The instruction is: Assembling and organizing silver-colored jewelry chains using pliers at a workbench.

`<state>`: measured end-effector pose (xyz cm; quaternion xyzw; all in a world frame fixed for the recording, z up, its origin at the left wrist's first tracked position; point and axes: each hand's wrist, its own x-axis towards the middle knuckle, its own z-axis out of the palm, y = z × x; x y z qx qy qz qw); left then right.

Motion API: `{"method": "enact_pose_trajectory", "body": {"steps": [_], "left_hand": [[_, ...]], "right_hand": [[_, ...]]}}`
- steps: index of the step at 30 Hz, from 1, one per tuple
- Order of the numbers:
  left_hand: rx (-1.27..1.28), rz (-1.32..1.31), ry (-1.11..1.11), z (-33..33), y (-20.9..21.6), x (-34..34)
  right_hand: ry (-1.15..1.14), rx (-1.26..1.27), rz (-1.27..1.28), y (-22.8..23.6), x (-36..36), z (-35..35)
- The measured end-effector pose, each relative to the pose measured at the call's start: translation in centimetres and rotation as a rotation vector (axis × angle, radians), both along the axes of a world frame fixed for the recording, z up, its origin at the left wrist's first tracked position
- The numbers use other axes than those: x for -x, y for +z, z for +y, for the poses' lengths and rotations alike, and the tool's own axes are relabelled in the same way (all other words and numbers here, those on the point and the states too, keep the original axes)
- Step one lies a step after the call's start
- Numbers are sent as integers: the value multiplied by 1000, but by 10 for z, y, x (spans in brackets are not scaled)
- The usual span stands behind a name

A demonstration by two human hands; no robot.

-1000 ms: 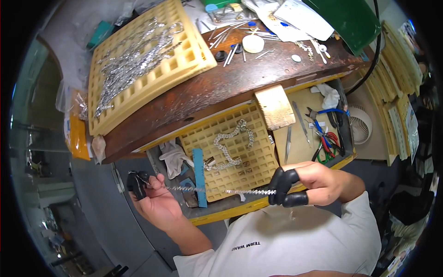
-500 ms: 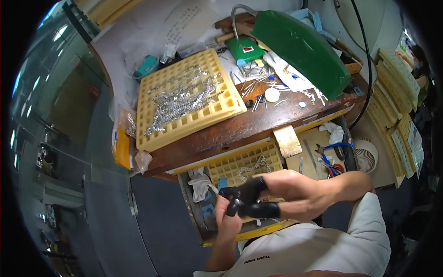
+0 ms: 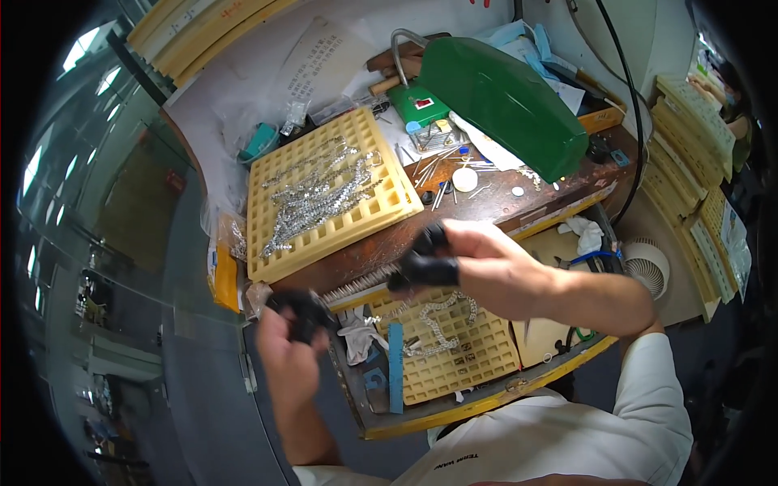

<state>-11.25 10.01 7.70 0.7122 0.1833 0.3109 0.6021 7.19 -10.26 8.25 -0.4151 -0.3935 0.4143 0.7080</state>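
Note:
A silver link chain (image 3: 361,286) stretches between my two hands, above the front edge of the bench. My left hand (image 3: 290,344) is closed on its left end, and my right hand (image 3: 490,271) pinches the other end. Black covers sheathe fingers of both hands and hide the exact grip. Below, in the open drawer, another silver chain (image 3: 442,332) lies curled on a yellow gridded tray (image 3: 486,366). Many more silver chains (image 3: 312,202) are heaped on a larger yellow gridded tray (image 3: 279,263) on the bench.
A green lamp shade (image 3: 502,105) overhangs the bench's right half, above scattered thin metal tools (image 3: 442,194) and a round white disc (image 3: 464,180). The drawer's front edge (image 3: 454,415) lies close to my body. A blue ruler (image 3: 395,368) and white gloves (image 3: 361,336) sit in the drawer.
My hands were close together over the drawer. They have moved apart and farther forward, the left one leftward, and the chain now shows drawn out between them. The drawer tray is less covered.

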Motion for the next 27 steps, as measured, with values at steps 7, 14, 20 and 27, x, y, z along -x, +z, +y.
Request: {"method": "enact_pose_trajectory", "body": {"steps": [7, 14, 20, 27], "left_hand": [[-444, -66, 83, 113, 55, -74], [-633, -198, 244, 51, 30, -72], [-194, -225, 161, -19, -80, -6], [852, -27, -293, -130, -170, 6]], "right_hand": [[-460, 229, -310, 62, -34, 80], [-776, 176, -1132, 33, -44, 82], [-650, -101, -1104, -24, 0, -11], [-578, 80, -1016, -140, 60, -65]]}}
